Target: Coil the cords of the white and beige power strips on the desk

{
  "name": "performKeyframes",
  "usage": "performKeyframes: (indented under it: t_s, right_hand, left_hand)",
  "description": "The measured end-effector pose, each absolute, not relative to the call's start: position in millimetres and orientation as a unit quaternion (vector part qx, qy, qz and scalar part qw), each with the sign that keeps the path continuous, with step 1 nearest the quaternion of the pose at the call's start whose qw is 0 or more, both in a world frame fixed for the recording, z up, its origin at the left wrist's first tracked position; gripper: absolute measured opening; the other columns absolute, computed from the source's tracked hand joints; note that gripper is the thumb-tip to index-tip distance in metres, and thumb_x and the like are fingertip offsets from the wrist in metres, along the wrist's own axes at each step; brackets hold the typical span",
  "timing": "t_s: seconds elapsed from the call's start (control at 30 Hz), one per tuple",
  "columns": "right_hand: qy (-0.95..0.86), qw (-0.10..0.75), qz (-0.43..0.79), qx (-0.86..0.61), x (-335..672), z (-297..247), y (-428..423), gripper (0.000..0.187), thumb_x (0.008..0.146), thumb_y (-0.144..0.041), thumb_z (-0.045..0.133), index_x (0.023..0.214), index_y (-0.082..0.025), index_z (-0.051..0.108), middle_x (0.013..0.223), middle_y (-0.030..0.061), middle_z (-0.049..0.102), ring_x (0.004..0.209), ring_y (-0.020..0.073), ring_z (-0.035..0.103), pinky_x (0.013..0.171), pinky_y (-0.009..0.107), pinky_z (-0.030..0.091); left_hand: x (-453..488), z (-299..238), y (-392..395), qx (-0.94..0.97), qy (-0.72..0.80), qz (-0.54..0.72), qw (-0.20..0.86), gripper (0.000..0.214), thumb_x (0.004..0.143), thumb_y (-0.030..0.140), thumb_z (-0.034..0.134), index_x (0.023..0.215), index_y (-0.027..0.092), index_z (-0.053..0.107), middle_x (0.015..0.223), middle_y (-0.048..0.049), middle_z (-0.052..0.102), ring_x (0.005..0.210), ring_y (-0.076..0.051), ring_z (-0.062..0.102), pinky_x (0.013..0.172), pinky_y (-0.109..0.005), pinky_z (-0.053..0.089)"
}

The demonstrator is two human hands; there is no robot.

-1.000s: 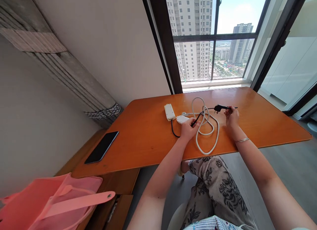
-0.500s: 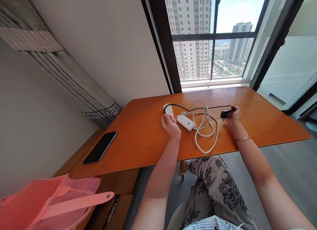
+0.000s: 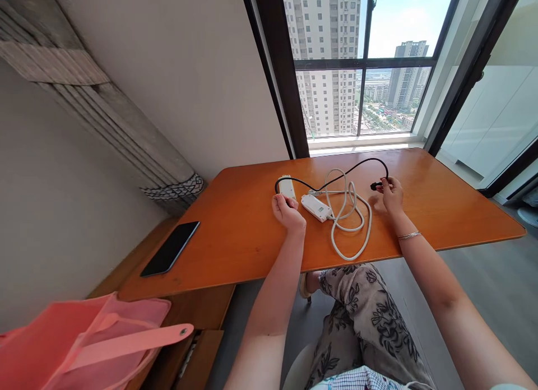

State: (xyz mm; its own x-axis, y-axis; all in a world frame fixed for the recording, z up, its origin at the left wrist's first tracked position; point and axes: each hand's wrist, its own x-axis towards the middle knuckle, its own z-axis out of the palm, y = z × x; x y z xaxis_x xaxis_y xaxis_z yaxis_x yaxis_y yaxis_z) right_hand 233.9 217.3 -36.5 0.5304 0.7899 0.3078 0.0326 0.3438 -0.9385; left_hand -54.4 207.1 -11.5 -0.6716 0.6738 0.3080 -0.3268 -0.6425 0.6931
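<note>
- Held black plug (image 3: 375, 186) in right hand (image 3: 392, 195), fingers closed on it, raised over right part of brown table (image 3: 247, 241).
- Gripped black cord (image 3: 370, 159) in left hand (image 3: 289, 212), fingertips pinched together.
- Ran cord slack between both hands, arched high near right hand, crossing white cord (image 3: 370, 216) midway.
- Saw off-white block (image 3: 287, 186) on table directly behind left hand, partly covered; could not really tell about contact or cord joint there.
- Found white box (image 3: 316, 207) flat on table, just right of left hand, touched by neither hand.
- Saw white cord lying in loose loops between hands, pale plug (image 3: 314, 193) just behind white box.
- Spotted dark phone (image 3: 170, 249) flat near table's left edge, well apart from left hand.
- Noted pink bag (image 3: 134, 343) below table's left end, tied curtain (image 3: 138, 146) along wall, window (image 3: 332, 63) past far edge.
- Saw bracelet (image 3: 409, 235) on right wrist.
</note>
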Motion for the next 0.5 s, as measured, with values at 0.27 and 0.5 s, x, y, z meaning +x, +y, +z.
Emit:
performKeyframes:
  t_s: [0.27,0.5]
  right_hand:
    - [-0.343,0.654,0.475,-0.479,192,-16,244,0.013,0.09,-0.026,0.061,0.079,-0.021,0.056,0.067,-0.0018,0.061,0.071,0.0127,0.07,0.07,0.024,0.059]
    - [-0.393,0.545,0.515,-0.533,165,-8,276,0.017,0.083,-0.021,0.067,0.07,-0.018,0.057,0.057,0.0017,0.062,0.05,0.0131,0.06,0.044,0.022,0.046]
  left_hand:
    - [-38,-20,199,0.385,0.317,0.812,0.304,0.048,0.085,0.058,0.059,0.063,0.022,0.036,0.054,0.0063,0.032,0.046,-0.007,0.032,0.045,-0.023,0.025]
    - [-32,-26,199,0.424,0.344,0.783,0.297,0.051,0.087,0.064,0.054,0.062,0.023,0.036,0.051,0.0061,0.031,0.045,-0.009,0.031,0.044,-0.024,0.026]
